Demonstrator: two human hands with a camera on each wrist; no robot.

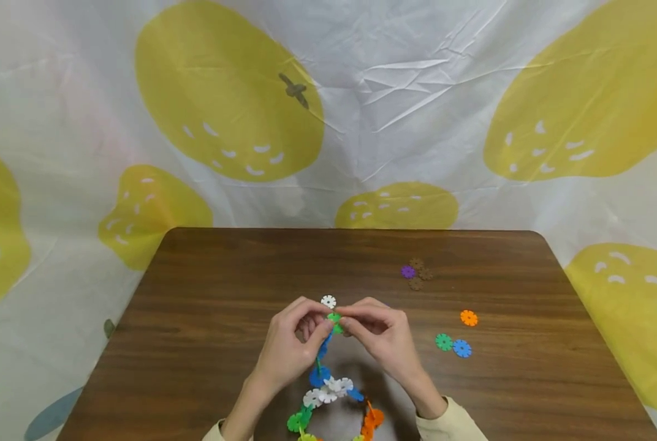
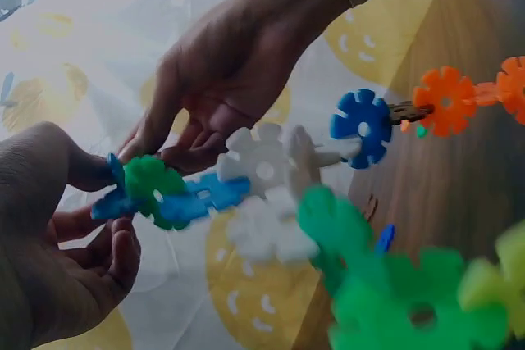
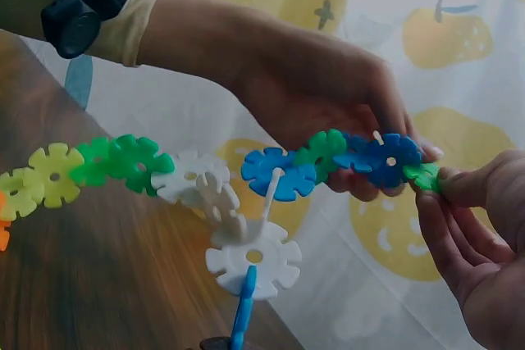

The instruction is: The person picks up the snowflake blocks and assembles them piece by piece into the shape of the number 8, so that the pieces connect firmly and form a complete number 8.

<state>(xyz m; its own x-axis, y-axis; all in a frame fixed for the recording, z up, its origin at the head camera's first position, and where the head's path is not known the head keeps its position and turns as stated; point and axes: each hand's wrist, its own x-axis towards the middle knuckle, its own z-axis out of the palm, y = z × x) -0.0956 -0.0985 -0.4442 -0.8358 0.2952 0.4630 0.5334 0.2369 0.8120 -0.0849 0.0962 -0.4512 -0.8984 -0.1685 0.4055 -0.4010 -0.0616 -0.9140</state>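
A green disc [image 3: 423, 176] sits at the tip of a chain [image 1: 327, 391], over the table [image 1: 224, 275]: your right hand [image 1: 386, 335] pinches the disc, your left hand [image 1: 291, 343] the chain's blue end. You seem to be joining them; pressing on likely calls for slots lined up. The chain is thin, flower-notched plastic, the table wood-grained.

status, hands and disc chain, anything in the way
Left hand gripping disc chain. Right hand pinching green disc at its end. Nothing visibly in the way.
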